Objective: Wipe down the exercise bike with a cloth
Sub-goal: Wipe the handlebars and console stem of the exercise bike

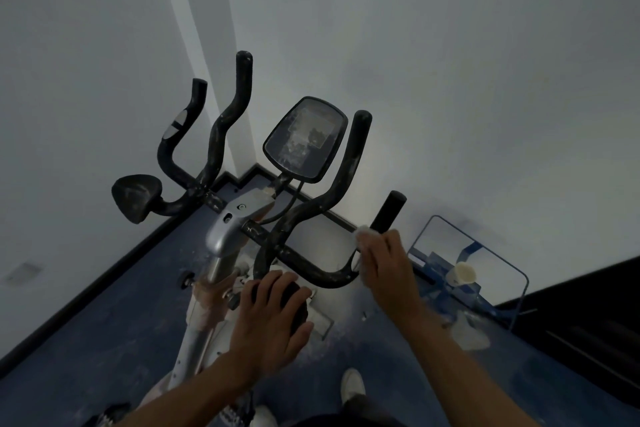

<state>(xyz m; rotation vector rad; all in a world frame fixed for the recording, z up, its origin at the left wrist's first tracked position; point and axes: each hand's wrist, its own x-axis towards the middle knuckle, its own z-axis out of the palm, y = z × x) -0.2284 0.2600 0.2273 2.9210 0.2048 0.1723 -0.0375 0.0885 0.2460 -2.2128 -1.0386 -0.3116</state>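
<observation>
A dusty exercise bike (225, 236) stands in a room corner, its black handlebars (343, 166) streaked with white dust. Its console screen (304, 139) tilts up in the middle. My right hand (384, 263) grips a white cloth (365, 230) wrapped around the lower part of the right-hand grip bar (389, 211). My left hand (273, 315) rests over the black elbow pad (298, 308) near the handlebar's right bend, fingers curved around it. A second elbow pad (136, 196) sits at the left.
White walls close in behind and to the left. A blue-framed mirror or panel (467, 253) leans on the floor at right, with a pale cup-like object (462, 274) by it. The floor (86, 340) is dark blue and dusty. My white shoe (353, 385) shows below.
</observation>
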